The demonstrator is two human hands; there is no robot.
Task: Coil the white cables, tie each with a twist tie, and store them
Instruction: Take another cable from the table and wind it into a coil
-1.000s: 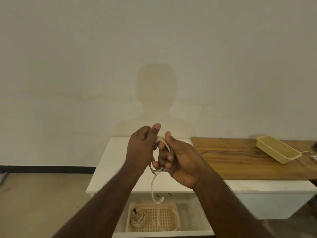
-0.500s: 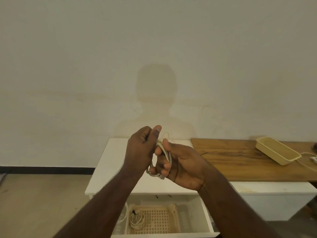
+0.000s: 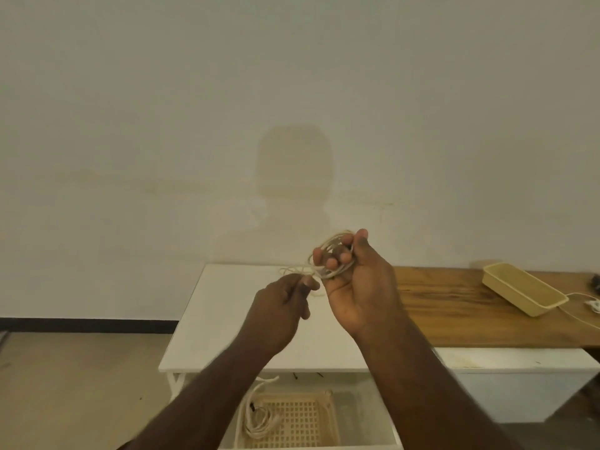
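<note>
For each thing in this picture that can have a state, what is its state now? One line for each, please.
White cable: coiled in loops, held in the air.
Right hand: grip closed round the coil.
Left hand: pinches the cable's loose end.
Drawer: pulled open.
Basket: in the drawer, holds one coiled cable.
Yellow tray: upright on the wooden table.

Both hands up over the white table (image 3: pixel 211 323), working a white cable coil (image 3: pixel 334 254).
Right hand (image 3: pixel 357 287) palm-up, fingers curled round the coil; left hand (image 3: pixel 282 306) pinches a strand just beside it. Open drawer (image 3: pixel 367 414) below holds a lattice basket (image 3: pixel 298 417) with a tied cable bundle (image 3: pixel 259 423). Beige tray (image 3: pixel 522 287) on wooden top (image 3: pixel 454 313), right.
</note>
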